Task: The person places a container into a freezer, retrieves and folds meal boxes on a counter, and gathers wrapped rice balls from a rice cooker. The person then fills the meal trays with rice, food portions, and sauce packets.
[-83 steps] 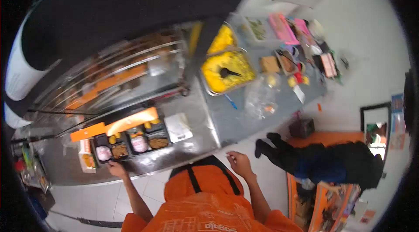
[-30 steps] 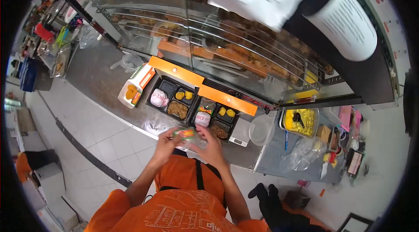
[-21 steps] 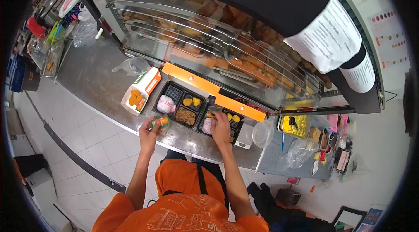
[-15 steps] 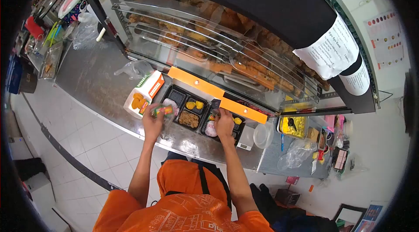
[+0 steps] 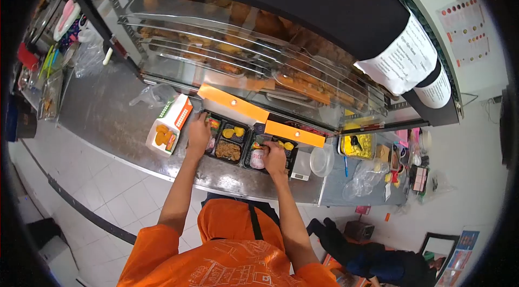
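My left hand [image 5: 199,134] reaches into the upper-left compartment of a black meal box [image 5: 233,162], its fingers closed at a small colourful packet [image 5: 214,124]. This box also holds browned chopped food [image 5: 228,151] and yellow pieces [image 5: 233,132]. My right hand [image 5: 274,157] is over a second black meal box [image 5: 253,168], fingers pinched at a small packet [image 5: 256,146] beside a wrapped white rice portion [image 5: 258,159]. More yellow pieces [image 5: 285,145] lie behind that hand. Both orange lids [image 5: 232,101] stand raised at the back.
Left of the boxes sits an open carton [image 5: 157,140] with nuggets [image 5: 163,134]. A clear plastic bag [image 5: 154,95] lies behind it. The glass display case [image 5: 232,44] rises along the counter's back. Rightward are a round clear tub [image 5: 321,161] and a container of yellow food [image 5: 358,145].
My left hand has moved forward with the packet, from before the left box into its upper-left compartment. My right hand has shifted slightly nearer the wrapped rice. The camera view has tilted a little.
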`<state>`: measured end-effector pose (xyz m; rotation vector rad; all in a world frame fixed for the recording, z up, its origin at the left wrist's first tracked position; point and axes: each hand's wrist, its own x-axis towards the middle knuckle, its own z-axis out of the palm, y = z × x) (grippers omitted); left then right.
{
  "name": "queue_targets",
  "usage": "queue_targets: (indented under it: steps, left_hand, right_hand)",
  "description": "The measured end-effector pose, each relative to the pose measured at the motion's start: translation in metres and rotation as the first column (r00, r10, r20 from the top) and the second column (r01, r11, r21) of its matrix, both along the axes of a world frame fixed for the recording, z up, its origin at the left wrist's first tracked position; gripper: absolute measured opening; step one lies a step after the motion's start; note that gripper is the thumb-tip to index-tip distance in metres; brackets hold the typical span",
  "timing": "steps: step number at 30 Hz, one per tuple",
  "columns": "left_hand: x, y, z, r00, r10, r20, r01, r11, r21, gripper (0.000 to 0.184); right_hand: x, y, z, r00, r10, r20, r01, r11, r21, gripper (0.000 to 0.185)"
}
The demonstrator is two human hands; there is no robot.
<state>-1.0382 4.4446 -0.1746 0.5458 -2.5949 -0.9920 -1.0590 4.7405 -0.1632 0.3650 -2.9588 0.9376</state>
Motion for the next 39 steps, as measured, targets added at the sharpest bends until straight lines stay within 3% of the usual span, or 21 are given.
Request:
queue_targets:
  steps: [1,4,9,12,14,17,23,27,30,31,34,39]
  left_hand:
    - [0.003,0.003,0.003,0.993,-0.004,-0.12,0.003,1.0,-0.007,0.039]
    - [0.007,0.014,0.018,0.979,0.076,-0.188,-0.084,0.996,-0.037,0.044]
    - [0.006,0.007,-0.026,0.99,-0.099,0.095,0.096,0.995,0.038,0.034]
    - [0.009,0.007,-0.018,0.993,-0.112,0.045,0.107,0.989,0.102,0.034]
    - [0.017,0.012,-0.008,0.989,-0.095,-0.111,0.095,0.995,-0.004,0.034]
    - [0.029,0.016,0.002,0.977,-0.061,-0.202,0.058,0.998,-0.019,0.032]
    - [0.067,0.007,0.006,0.971,0.046,-0.235,-0.066,0.995,-0.077,0.025]
    - [0.091,0.003,0.001,0.972,0.105,-0.209,-0.119,0.992,-0.052,0.023]
    - [0.105,0.002,0.0,0.975,0.147,-0.168,-0.146,0.989,0.019,0.021]
    - [0.109,0.003,0.002,0.977,0.168,-0.133,-0.171,0.985,-0.011,0.025]
    - [0.115,0.007,0.005,0.978,0.199,-0.06,-0.187,0.969,0.163,0.032]
    - [0.115,0.009,-0.011,0.971,0.225,-0.08,-0.217,0.971,0.103,0.035]
  right_hand:
    - [0.001,0.0,0.0,1.0,-0.016,0.003,0.016,1.0,-0.003,0.018]
    - [0.006,-0.002,0.001,0.998,-0.044,-0.034,0.043,0.999,-0.013,0.018]
    - [0.028,-0.02,0.025,0.999,0.043,-0.007,-0.043,0.999,-0.007,0.017]
    - [0.05,-0.029,0.045,0.977,0.2,-0.072,-0.205,0.976,-0.071,0.018]
    - [0.067,-0.028,0.058,0.958,0.282,-0.055,-0.287,0.952,-0.105,0.019]
    - [0.079,-0.009,0.056,0.983,0.18,0.023,-0.178,0.981,-0.072,0.018]
    - [0.026,0.044,0.021,0.987,-0.053,-0.153,0.082,0.979,0.189,0.031]
    - [0.004,0.054,0.0,0.995,-0.018,-0.102,0.051,0.941,0.336,0.033]
    - [0.003,0.054,0.011,0.999,-0.039,-0.008,0.04,0.951,0.306,0.021]
    - [0.006,0.051,0.019,0.998,-0.04,-0.055,0.054,0.956,0.288,0.02]
    - [0.019,0.038,0.052,0.99,-0.033,-0.136,0.061,0.977,0.204,0.017]
    - [0.06,0.019,0.076,0.996,-0.018,-0.083,0.022,0.999,0.043,0.013]
